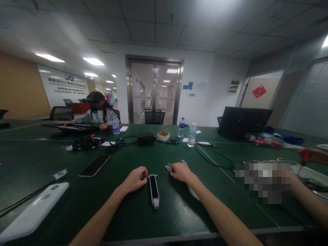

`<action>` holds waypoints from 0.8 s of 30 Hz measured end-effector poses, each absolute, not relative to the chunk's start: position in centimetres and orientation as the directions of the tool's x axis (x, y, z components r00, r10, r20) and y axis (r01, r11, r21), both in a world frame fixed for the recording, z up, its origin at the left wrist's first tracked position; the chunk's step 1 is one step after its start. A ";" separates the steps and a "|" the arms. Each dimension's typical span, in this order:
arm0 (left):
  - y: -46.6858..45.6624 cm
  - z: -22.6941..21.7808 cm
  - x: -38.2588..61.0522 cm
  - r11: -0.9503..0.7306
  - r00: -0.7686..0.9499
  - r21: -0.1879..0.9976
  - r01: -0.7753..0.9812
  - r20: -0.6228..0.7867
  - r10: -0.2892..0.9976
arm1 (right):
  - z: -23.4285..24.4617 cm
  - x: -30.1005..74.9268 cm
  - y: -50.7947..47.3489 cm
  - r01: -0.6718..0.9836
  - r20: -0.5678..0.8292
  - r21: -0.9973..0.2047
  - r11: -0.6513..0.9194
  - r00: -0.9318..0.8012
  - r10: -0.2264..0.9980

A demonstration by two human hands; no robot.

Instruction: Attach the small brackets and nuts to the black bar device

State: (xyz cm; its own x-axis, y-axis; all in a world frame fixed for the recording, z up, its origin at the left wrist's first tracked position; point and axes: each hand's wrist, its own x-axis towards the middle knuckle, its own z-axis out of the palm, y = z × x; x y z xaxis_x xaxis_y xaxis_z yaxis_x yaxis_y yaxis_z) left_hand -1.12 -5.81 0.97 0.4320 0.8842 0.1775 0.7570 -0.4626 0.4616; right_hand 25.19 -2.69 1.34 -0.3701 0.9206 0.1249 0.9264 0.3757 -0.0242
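Note:
My left hand (135, 179) rests on the green table with its fingers curled closed. Whatever may be inside them is hidden. Right beside its fingertips lies a slim white device with a long black face (153, 188), its narrow pale end pointing toward me. My right hand (180, 171) is closed over a small metal plate (168, 167) whose left end sticks out from under the fingers. Another bit of metal (183, 161) shows just beyond the knuckles; I cannot tell if both belong to one part.
A phone (94, 166) and a white casing (36, 210) lie to the left. Cables, a black box (146, 139), a small open box (163, 135) and water bottles (191, 135) stand farther back. At right, a co-worker's hand grips a red-handled tool (304, 158). Another person sits across the table.

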 end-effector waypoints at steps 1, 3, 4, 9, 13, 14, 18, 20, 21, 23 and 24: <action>-5.9 1.0 -1.1 -0.459 0.429 0.463 0.759 0.175 0.886 | 1.4 25.3 -2.7 0.936 0.119 -0.024 0.350 -0.345 0.931; -5.9 1.1 -1.1 -0.448 0.421 0.471 0.760 0.168 0.891 | 1.5 25.6 -2.7 0.950 0.110 -0.028 0.310 -0.306 0.946; -5.9 1.0 -1.1 -0.445 0.419 0.476 0.759 0.166 0.893 | 1.5 25.7 -2.7 0.955 0.107 -0.028 0.295 -0.291 0.951; -5.7 0.8 -1.1 -0.441 0.423 0.503 0.743 0.157 0.892 | 1.7 25.9 -2.7 0.968 0.093 -0.017 0.252 -0.249 0.964; -5.6 0.7 -1.1 -0.435 0.420 0.521 0.734 0.154 0.894 | 1.6 26.0 -2.7 0.977 0.100 -0.011 0.212 -0.210 0.973; -5.7 0.7 -1.1 -0.432 0.416 0.519 0.737 0.154 0.896 | 1.5 26.0 -2.7 0.979 0.107 -0.008 0.201 -0.199 0.974; -5.7 0.9 -1.0 -0.403 0.392 0.486 0.775 0.129 0.911 | 1.2 26.0 -2.6 0.983 0.153 -0.002 0.181 -0.179 0.972; -5.7 0.9 -1.0 -0.390 0.385 0.467 0.794 0.110 0.916 | 1.1 25.8 -2.6 0.979 0.194 -0.006 0.203 -0.198 0.961; -5.6 0.8 -1.0 -0.388 0.384 0.461 0.798 0.107 0.917 | 1.1 25.7 -2.6 0.974 0.223 -0.011 0.227 -0.219 0.950; -5.5 0.7 -1.0 -0.394 0.385 0.456 0.798 0.118 0.915 | 1.1 25.1 -2.8 0.945 0.276 -0.043 0.323 -0.300 0.913; -5.5 0.6 -1.0 -0.400 0.387 0.460 0.793 0.129 0.913 | 1.1 24.7 -3.0 0.917 0.295 -0.071 0.392 -0.356 0.887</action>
State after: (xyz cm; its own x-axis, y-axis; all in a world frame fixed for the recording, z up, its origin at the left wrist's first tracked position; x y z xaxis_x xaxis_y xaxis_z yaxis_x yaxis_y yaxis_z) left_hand -1.02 -5.47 0.63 0.3867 0.9132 0.1287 0.7928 -0.4004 0.4596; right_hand 24.71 -2.98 1.07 -0.3562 0.8867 0.2948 0.9171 0.3922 -0.0713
